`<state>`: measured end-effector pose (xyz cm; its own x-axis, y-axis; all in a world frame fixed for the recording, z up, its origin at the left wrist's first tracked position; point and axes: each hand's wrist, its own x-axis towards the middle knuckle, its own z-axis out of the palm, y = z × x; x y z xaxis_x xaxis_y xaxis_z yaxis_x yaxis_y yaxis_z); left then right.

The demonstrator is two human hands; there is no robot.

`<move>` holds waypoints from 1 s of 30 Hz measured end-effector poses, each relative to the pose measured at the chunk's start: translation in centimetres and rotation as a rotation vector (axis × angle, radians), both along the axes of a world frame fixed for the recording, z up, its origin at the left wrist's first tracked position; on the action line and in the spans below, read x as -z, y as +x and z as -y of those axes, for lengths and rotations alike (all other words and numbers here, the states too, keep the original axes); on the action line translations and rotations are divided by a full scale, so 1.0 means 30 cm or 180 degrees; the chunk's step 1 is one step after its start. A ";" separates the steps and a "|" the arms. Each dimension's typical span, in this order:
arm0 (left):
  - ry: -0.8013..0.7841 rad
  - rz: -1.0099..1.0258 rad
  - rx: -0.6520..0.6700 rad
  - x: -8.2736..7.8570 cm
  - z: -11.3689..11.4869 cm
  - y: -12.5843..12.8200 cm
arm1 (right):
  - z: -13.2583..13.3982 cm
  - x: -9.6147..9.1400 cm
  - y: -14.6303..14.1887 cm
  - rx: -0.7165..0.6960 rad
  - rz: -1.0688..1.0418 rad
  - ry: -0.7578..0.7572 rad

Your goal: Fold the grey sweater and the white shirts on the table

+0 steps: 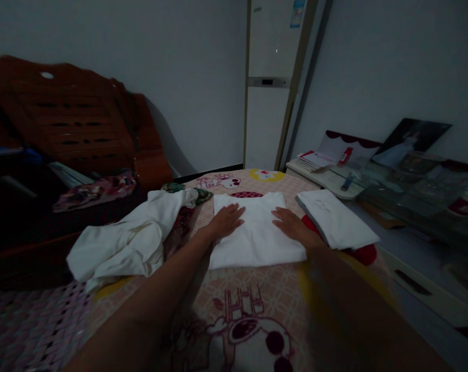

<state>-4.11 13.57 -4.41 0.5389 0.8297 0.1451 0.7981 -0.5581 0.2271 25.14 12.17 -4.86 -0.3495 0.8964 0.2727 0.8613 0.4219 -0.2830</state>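
A white shirt (257, 232), folded into a rough rectangle, lies flat on the patterned cloth (265, 289) in front of me. My left hand (228, 219) rests flat on its left part, fingers stretched out. On its right part lies my right hand (290, 223), also flat with the fingers apart. To the right sits a folded white garment (336, 219) on top of something red (363, 254). A loose, crumpled white garment (129, 240) is heaped to the left, partly over dark patterned fabric.
A carved wooden bench (74, 119) with clothes on it stands at the left. Behind is a tall white floor unit (268, 119) with a small display. On the right, a glass-topped cabinet (408, 191) carries papers (313, 160) and a framed photo (410, 139).
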 end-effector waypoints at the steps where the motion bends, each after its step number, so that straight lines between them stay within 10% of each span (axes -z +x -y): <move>1: -0.0015 0.0131 -0.0185 -0.009 0.012 -0.012 | 0.021 -0.016 0.014 0.0129 -0.0107 0.0036; 12: -0.0403 0.0378 -0.1631 -0.139 0.278 -0.145 | 0.301 -0.101 0.134 0.1422 -0.1665 -0.1245; 30: -0.1134 0.3268 -0.1974 -0.028 0.417 -0.060 | 0.363 -0.048 0.106 0.1306 -0.2961 -0.1310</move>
<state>-5.90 1.07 -3.57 -0.1853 0.9825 -0.0182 0.2693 0.0685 0.9606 28.32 1.27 -3.43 0.1836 0.9804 -0.0715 0.2912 -0.1237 -0.9486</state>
